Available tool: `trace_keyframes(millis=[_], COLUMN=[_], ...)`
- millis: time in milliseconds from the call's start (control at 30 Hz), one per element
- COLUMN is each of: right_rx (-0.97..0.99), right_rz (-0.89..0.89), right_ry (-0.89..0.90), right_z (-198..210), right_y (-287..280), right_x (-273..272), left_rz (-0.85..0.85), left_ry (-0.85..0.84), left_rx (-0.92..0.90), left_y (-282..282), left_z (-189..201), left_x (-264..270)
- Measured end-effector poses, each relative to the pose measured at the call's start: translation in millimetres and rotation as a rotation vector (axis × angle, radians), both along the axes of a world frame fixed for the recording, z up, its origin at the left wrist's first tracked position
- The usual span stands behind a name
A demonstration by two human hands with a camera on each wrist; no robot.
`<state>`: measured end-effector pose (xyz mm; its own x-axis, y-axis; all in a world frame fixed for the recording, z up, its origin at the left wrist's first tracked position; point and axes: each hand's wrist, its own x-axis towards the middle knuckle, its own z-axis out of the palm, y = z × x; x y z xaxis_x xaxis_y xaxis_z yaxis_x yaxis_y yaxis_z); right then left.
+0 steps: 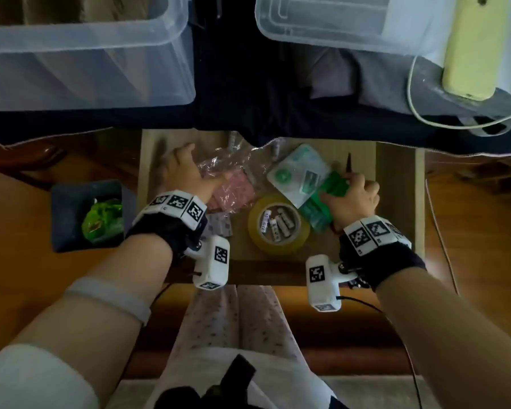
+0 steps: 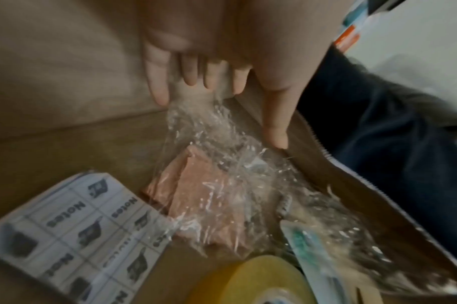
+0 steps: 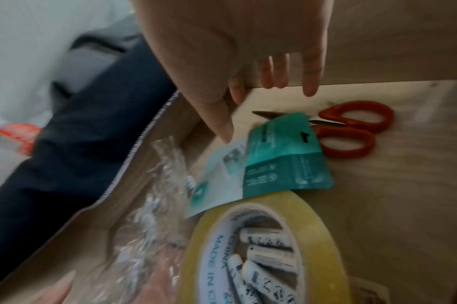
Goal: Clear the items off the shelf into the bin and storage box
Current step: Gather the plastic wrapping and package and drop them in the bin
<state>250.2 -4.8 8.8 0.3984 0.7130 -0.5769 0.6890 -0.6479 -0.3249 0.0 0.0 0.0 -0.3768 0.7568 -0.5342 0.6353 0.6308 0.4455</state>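
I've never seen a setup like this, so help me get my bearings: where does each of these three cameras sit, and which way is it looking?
Head: worn on the head, looking down at the shelf; both forearms, left hand and right hand show.
Left wrist: looks along the left hand's fingers at a clear plastic bag and a Notes sheet.
Right wrist: looks along the right hand's fingers at green packets and red scissors.
Shared: all three show the yellow tape roll.

Tape roll [image 1: 278,224] yellow — scissors [image 3: 352,127] red-handled — packet [image 3: 284,152] teal — bin [image 1: 86,215] dark grey.
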Motion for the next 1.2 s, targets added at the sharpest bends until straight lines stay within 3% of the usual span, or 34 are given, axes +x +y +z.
trace_keyframes(millis=[200,333,566,733,866,1033,1200], right_rx=[-0.251,-0.213,-0.172,-0.178,-0.116,-0.095,-0.162], right_rz=[-0.236,-0.353,-0.660,-0.630,-0.630,-0.415,-0.070], right_ry=[0.097,0.112,0.411,0.543,0.771,0.993,1.180], right_z=[-23,-26,-43,-45,-36,-9,28], right_y=[0,2,4,5,3,-5,-11], right_x=[6,6,2,-2,-8,-23,-62], left_rz=[-0.083,-0.088,-0.067,-0.087,-0.081,-0.078,0.062], left_ry=[-0.012,0.017,-0.020,-0.010,-0.036,-0.104,-0.205], left_rx=[-0.184,-0.198,-0.147,-0.142,-0.138,-0.064,0.081], left_y=[14,10,2,-2,-5,-14,-34], left_z=[-25,-27,-19,-23,-13,20,65], left_x=[3,2,3,0,-2,-15,-60])
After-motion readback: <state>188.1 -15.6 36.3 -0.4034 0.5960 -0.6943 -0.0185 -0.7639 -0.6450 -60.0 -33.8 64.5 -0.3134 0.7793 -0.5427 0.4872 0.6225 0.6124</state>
